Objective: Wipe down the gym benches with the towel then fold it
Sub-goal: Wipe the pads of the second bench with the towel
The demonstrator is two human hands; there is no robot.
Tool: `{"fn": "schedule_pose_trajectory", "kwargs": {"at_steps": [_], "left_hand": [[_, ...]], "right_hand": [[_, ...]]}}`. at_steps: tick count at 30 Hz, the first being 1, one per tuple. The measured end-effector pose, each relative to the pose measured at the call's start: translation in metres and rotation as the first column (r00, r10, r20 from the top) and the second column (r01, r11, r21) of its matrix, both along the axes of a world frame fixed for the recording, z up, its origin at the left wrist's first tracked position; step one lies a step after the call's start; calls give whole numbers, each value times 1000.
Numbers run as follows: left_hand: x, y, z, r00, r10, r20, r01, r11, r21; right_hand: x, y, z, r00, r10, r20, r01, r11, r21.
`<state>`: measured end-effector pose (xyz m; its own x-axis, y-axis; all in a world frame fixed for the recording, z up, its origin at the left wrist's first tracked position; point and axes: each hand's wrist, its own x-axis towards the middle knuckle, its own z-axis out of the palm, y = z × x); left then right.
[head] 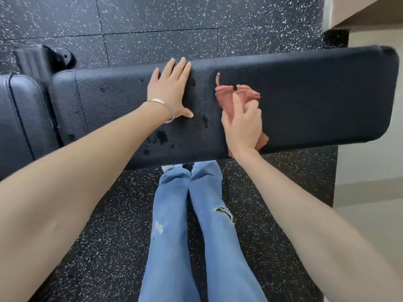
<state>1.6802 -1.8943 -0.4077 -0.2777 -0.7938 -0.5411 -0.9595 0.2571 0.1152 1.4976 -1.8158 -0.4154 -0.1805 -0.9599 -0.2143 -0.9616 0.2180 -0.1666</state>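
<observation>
A: Quick rundown, big stuff first?

B: Long black padded counter [305, 94] runs across the view, w/ a second pad [19, 118] butted at its left end. Speckled rubber floor [152, 22] underneath. Person stands at the near edge, jeans [181, 225] visible below.

A: Why's the left hand there?

B: Left hand [172, 90] lies flat & open on the pad, fingers spread toward the far edge, holding nothing. Prob bracing, taking some body weight while the other arm does the rubbing. Bangles [168, 110] on that wrist.

A: And the right?

B: Right hand [242, 125] is closed round the towel [237, 94], a pinkish cloth bunched up, not spread. Bunching likely gives a firmer pad to press w/. Bit blurred, so I'd guess it's mid-stroke.

A: Where's the towel vs the hand exactly?

B: Mostly under & beyond the fingers: a crumpled wad sticks out on the far side, a smaller tail pokes out by the wrist near the front edge. It's touching the pad, roughly mid-length, just right of the left hand.

A: Anything left to wipe?

B: Yes, dark wet spots [161, 136] sit between the two arms near the front edge, apart from the towel. Folding not started.
</observation>
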Motion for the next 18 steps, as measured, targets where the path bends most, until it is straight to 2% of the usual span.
{"fn": "schedule_pose_trajectory", "kwargs": {"at_steps": [3, 5, 7, 10, 13, 14, 16, 18], "left_hand": [[14, 4, 5, 1000, -21, 4, 21, 1000, 6], [26, 8, 9, 999, -34, 22, 34, 999, 23], [36, 14, 10, 999, -23, 42, 22, 999, 30], [45, 20, 10, 998, 10, 63, -11, 1000, 25], [43, 23, 9, 996, 63, 56, -65, 997, 34], [41, 23, 9, 995, 84, 53, -86, 995, 40], [37, 23, 8, 992, 110, 54, -112, 993, 45], [38, 23, 10, 993, 110, 51, -112, 992, 57]], "right_hand": [[19, -9, 3, 918, 397, 28, -398, 916, 54], [9, -22, 4, 896, 444, 7, -442, 891, 104], [-10, -38, 5, 942, 336, -1, -335, 938, 88], [-25, -65, 3, 998, -7, 63, 4, 999, 52], [-3, -69, -1, 993, -118, 20, 117, 991, 60], [8, -64, -1, 997, -80, 8, 80, 995, 52], [32, -50, -3, 989, 150, 18, -151, 987, 63], [51, -32, -3, 909, 415, 33, -416, 904, 96]]}}
